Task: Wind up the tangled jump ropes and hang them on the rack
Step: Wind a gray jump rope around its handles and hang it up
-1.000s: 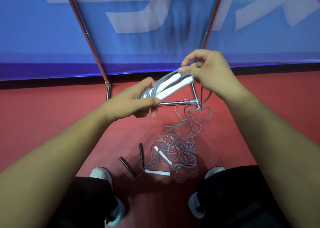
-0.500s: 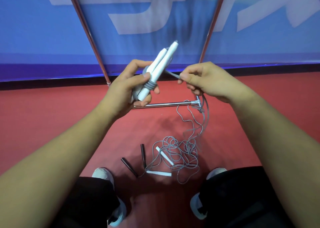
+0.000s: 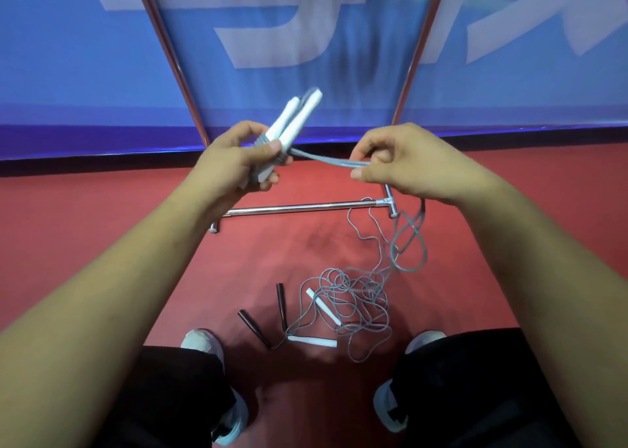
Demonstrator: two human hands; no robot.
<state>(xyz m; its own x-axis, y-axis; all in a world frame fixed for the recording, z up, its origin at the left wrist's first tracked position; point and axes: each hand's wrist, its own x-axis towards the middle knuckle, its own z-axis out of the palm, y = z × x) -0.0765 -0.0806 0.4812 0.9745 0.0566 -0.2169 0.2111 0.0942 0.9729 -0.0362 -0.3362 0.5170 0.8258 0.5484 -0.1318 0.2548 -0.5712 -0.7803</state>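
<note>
- The right hand has drawn the grey cord sideways off the white handles; it pinches the strand taut.
- Nearest, between the shoes, tangled ropes lie on the red floor;
- the left hand grips the handles, tips pointing up and away; the cord leads right.
- Beyond stands the rack; a blue banner hangs behind.

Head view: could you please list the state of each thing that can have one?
Left hand, grips the white handles.
Right hand, pinches the grey cord.
White handles, held together, cord partly wound round them.
Grey cord, stretched between the hands, its rest hanging to the floor.
Loose ropes, tangled.
Black handles, lying on the floor.
</note>
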